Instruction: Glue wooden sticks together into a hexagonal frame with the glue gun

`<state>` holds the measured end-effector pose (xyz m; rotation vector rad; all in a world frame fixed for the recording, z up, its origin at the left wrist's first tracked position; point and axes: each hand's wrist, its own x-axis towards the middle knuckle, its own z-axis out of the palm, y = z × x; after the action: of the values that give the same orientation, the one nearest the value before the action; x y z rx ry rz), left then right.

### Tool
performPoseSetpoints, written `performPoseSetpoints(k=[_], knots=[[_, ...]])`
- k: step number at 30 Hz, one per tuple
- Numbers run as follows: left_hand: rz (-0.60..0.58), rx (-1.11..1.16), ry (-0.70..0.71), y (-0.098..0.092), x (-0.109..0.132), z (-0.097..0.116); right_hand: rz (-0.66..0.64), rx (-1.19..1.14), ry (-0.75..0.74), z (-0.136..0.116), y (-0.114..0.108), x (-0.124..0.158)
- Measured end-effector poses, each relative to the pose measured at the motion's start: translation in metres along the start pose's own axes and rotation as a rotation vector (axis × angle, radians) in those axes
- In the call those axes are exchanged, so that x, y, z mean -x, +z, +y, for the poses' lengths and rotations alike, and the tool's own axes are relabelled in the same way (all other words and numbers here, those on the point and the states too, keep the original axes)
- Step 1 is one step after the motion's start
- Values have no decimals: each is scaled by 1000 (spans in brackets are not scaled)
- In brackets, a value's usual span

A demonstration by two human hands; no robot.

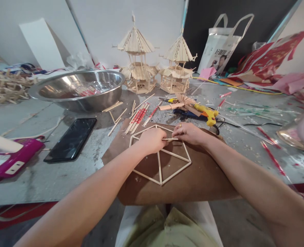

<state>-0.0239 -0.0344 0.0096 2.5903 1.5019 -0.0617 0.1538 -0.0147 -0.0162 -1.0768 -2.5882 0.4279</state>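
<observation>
A flat hexagonal frame of pale wooden sticks [176,173], with spokes crossing inside, lies on a brown sheet [200,185] in front of me. Over the frame's upper part, my left hand [152,140] is closed, its fingertips pinching one end of a short wooden stick [172,139]. The other end of that stick is in the closed fingers of my right hand [185,133], at the frame's upper right side. My hands cover part of the frame's far edge, and whether the stick touches the spokes I cannot tell.
Beyond the sheet lie chopsticks in red-printed wrappers [138,118] and a yellow glue gun [208,115] with its cable. Two stick pagodas [137,43] stand behind, beside a steel basin [100,99]. To my left are a phone [71,139] and a purple power strip [18,156].
</observation>
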Motion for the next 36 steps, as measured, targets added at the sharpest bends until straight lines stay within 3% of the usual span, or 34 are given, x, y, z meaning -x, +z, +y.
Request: performPoseSetpoints(k=[10,16,36], knots=[[-57,-11,-57,-9,5,-9,13,-55,79,-3,-8,10],[-70,-21,-41,-7,6,-9,27,-7,37,1,-7,10],[-58,-25,102,-5,1,-11,37,6,13,7,-2,8]])
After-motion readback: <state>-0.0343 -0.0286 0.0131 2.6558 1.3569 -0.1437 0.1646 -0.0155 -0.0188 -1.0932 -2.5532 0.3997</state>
